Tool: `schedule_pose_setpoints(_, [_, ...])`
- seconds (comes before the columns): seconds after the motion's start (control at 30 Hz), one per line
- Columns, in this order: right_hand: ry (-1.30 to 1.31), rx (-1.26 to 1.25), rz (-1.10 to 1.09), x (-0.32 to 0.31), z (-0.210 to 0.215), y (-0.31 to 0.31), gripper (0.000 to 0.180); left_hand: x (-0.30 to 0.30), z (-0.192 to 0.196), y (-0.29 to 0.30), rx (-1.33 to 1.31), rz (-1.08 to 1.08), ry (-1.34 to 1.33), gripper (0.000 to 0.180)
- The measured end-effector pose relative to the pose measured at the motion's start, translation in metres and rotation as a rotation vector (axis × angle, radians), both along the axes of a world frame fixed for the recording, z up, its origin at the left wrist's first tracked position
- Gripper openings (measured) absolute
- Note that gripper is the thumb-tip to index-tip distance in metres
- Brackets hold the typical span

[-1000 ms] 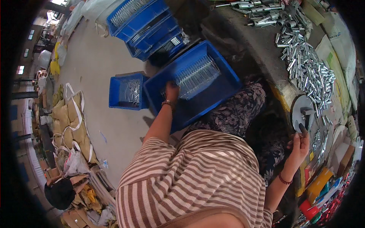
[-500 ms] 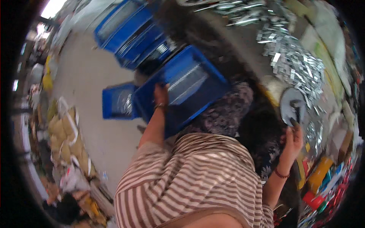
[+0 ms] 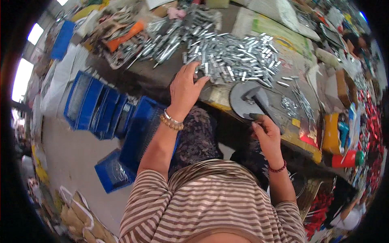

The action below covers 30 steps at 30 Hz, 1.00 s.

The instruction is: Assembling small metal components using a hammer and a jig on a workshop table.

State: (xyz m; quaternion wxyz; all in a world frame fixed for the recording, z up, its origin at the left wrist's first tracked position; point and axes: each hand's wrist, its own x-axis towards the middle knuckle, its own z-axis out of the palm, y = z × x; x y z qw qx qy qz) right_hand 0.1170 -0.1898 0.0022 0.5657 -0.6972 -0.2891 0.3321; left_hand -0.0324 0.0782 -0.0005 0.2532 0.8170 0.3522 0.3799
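My left hand (image 3: 186,89) reaches over the bench to the near-left edge of a pile of small shiny metal pieces (image 3: 239,56). Its thumb and forefinger are spread, and I see nothing held between them. My right hand (image 3: 269,135) is at the bench's front edge with its fingers curled. Something dark shows at its fingertips; whether this is a held piece or a finger cover I cannot tell. Just beyond it, a hammer (image 3: 259,103) with a dark handle lies across a round grey plate (image 3: 239,103). A large blue bin (image 3: 139,133) stands left of my legs.
Stacked blue bins (image 3: 95,105) and a small blue bin (image 3: 109,172) are at the left. Longer metal parts (image 3: 170,38) and an orange-handled tool (image 3: 125,35) lie on the bench's far left. Thin rods (image 3: 304,103) and a red container (image 3: 346,159) are to the right.
My left hand has let go of the large blue bin, now lower at my left, and moved to the metal pile. My view has turned toward the bench. My right hand stays by the hammer.
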Motion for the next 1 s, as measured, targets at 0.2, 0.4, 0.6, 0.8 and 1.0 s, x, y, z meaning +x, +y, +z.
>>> schedule_pose_setpoints(0.2, [-0.128, -0.012, 0.015, 0.015, 0.005, -0.029, 0.020, 0.023, 0.005, 0.016, -0.026, -0.145, 0.316, 0.045])
schedule_pose_setpoints(0.4, [-0.541, -0.055, -0.169, 0.062, 0.010, -0.053, 0.021, 0.019, -0.006, 0.004, 0.026, -0.087, 0.173, 0.034])
schedule_pose_setpoints(0.6, [-1.099, -0.230, -0.356, 0.147, 0.010, -0.033, 0.015, 0.027, 0.007, -0.029, -0.068, -0.250, -0.013, 0.030])
schedule_pose_setpoints(0.8, [-1.276, -0.582, -0.226, 0.186, -0.004, -0.004, 0.011, 0.030, 0.033, -0.063, 0.076, -0.577, 0.244, 0.027])
schedule_pose_setpoints(1.0, [-1.182, -0.442, -0.154, 0.154, 0.025, -0.002, 0.012, 0.031, 0.015, -0.064, 0.161, -0.618, 0.243, 0.018])
